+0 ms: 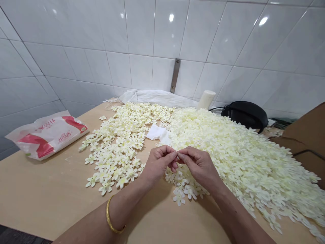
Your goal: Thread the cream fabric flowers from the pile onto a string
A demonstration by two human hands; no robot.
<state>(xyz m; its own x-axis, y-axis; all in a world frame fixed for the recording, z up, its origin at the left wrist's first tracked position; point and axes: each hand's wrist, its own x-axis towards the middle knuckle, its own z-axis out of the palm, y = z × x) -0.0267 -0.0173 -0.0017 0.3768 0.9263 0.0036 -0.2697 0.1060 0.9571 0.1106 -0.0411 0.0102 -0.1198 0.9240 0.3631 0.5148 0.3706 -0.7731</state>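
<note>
Logging my left hand (159, 163) and right hand (199, 166) pinched together on something tiny, beside cream flower cutouts (228, 159); printed plastic packet (47, 135) on wooden surface (43, 200); white tiled wall (162, 34) behind.

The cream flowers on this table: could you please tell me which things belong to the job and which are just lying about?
In the work: left hand, right hand, cream artificial flowers.
Lying about: printed plastic bag, black case, white cylinder, crumpled white cloth.
</note>
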